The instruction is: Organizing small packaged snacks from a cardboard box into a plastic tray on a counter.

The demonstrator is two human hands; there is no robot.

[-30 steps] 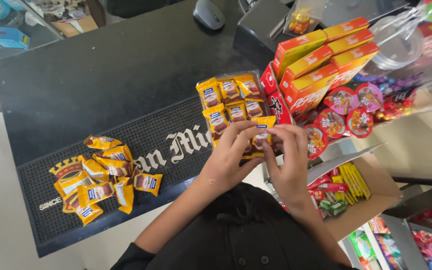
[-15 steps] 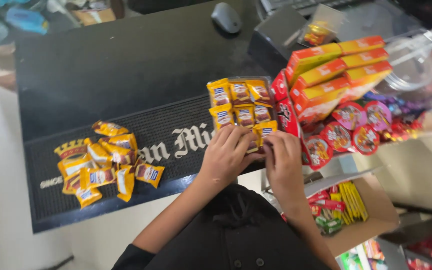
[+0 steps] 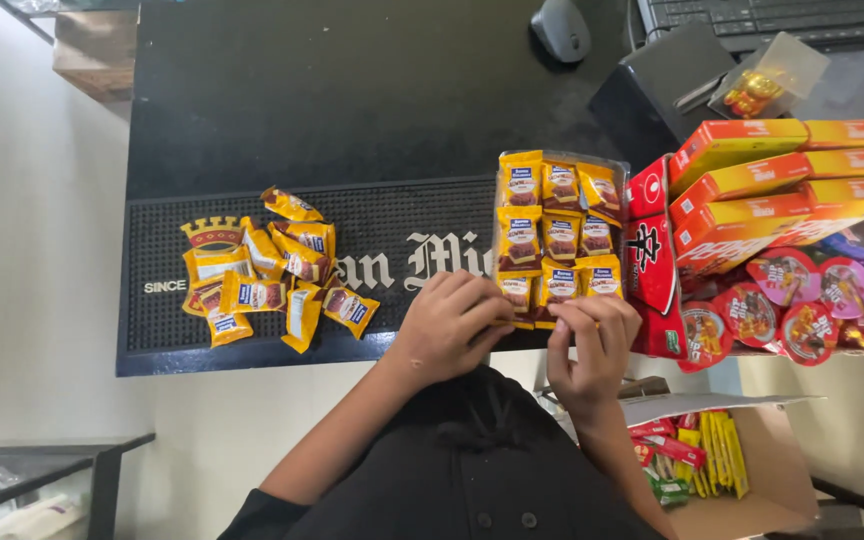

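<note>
Here both hands, left (image 3: 449, 325) and right (image 3: 592, 340), grip-pinch the tray's (image 3: 620, 175) front-row yellow packets (image 3: 537, 290).

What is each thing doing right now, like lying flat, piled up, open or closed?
Left hand: fingers curled on the front row of packets.
Right hand: fingertips pinching a front-row packet's edge.
Clear tray: holds yellow packets lying flat in neat rows.
Loose yellow packets: jumbled heap on the black mat.
Orange boxes: closed, stacked.
Cardboard box: open, with sweets inside.
</note>
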